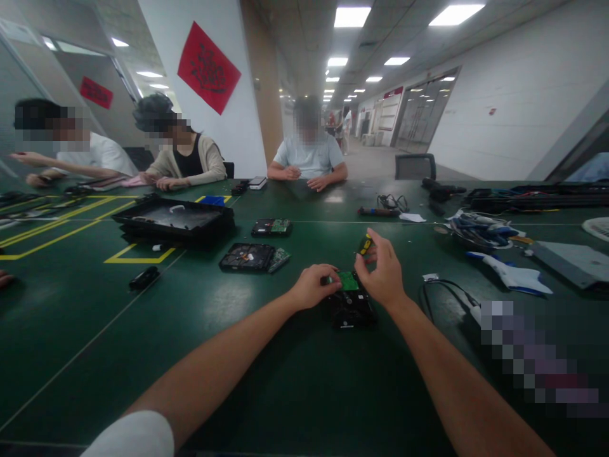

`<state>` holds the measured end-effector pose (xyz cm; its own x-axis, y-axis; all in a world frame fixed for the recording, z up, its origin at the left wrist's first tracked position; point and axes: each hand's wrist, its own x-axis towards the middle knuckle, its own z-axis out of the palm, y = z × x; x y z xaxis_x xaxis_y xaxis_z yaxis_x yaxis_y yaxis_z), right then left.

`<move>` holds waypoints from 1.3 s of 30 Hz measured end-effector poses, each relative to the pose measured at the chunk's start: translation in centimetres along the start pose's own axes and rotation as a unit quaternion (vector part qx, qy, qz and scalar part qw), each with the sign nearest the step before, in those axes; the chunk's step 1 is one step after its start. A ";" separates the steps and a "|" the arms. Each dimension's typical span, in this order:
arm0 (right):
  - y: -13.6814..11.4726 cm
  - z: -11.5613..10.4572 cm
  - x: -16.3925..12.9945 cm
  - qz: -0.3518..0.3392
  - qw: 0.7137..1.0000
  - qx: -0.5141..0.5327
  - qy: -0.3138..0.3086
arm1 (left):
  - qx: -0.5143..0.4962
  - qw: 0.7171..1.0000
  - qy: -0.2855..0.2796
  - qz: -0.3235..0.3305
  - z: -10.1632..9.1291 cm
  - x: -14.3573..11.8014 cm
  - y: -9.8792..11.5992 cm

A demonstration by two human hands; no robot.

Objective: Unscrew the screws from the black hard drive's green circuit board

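A black hard disk drive (351, 310) is lying flat on the dark green worktop (304, 387), centred before the person. Its near end is showing a small pale label; a round dark hub is sitting mid-body, and a green circuit board (349, 281) is covering the far part. The long axis is running roughly away from the person, the board end pointing across the worktop. The left grip (314, 287) is reaching the board's left edge, thumb and fingers close together; whether it is pinching the board cannot be told. The right grip (384, 270) is pinching a yellow-and-black screwdriver (365, 244) just beyond the drive's right side. Farther left, an opened drive (245, 256) is lying beside a loose circuit board (279, 259).
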<state>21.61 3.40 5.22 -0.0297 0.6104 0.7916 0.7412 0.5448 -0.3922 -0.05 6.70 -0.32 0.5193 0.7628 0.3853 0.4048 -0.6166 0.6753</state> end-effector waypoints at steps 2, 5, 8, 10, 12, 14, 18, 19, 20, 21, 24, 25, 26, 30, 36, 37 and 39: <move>0.0 0.0 0.0 0.004 1.000 -0.001 0.005 | -0.003 1.000 -0.001 -0.001 0.0 0.0 0.0; 0.2 0.1 0.0 0.001 1.000 0.007 0.008 | -0.008 1.000 0.000 0.000 0.0 0.0 0.1; 0.2 0.2 -0.1 0.000 1.000 0.023 -0.003 | -0.008 1.000 -0.004 0.006 -0.1 -0.1 0.1; 0.2 0.2 -0.1 0.001 1.000 0.021 -0.006 | -0.007 1.000 -0.008 0.011 -0.1 0.0 0.1; 0.2 0.1 0.0 0.003 1.000 0.012 -0.002 | -0.004 1.000 -0.010 0.012 -0.1 0.0 0.1; 0.2 0.1 0.0 0.003 1.000 0.005 0.002 | 0.000 1.000 -0.008 0.010 -0.1 0.0 0.1; 0.2 0.1 -0.1 0.004 1.000 0.015 -0.007 | -0.003 1.000 -0.006 0.008 -0.1 -0.1 0.1; 0.2 0.1 -0.1 0.004 1.000 0.015 -0.010 | -0.005 1.000 -0.006 0.009 -0.1 -0.1 0.1; 0.2 0.1 -0.1 0.005 1.000 0.012 -0.010 | -0.006 1.000 -0.006 0.011 -0.1 -0.1 0.1; 0.2 0.0 -0.1 0.006 1.000 0.008 -0.009 | -0.008 1.000 -0.005 0.013 -0.1 0.0 0.2; 0.1 0.0 0.0 0.010 1.000 -0.001 0.002 | -0.010 1.000 -0.008 0.016 -0.2 0.0 0.2; 0.1 0.0 0.0 0.011 1.000 -0.001 0.005 | -0.009 1.000 -0.008 0.015 -0.2 0.0 0.2; 0.1 0.0 0.1 0.010 1.000 0.000 0.007 | -0.007 1.000 -0.007 0.013 -0.2 0.0 0.1; 0.0 0.1 0.1 0.012 1.000 0.002 0.006 | -0.002 1.000 -0.008 0.011 -0.1 0.0 -0.1; 0.0 0.1 0.0 0.009 1.000 0.012 0.009 | 0.000 1.000 -0.011 0.006 -0.1 0.0 -0.1; 0.0 0.1 0.0 0.008 1.000 0.014 0.008 | -0.002 1.000 -0.010 0.008 -0.1 0.0 -0.1; 0.0 0.1 -0.1 0.007 1.000 0.018 0.005 | -0.004 1.000 -0.009 0.013 -0.1 0.0 -0.1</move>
<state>21.53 3.42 5.12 -0.0137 0.6125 0.7904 0.7164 0.5575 -0.4195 -0.18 6.77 -0.28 0.5429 0.7432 0.3910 0.3857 -0.6343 0.6700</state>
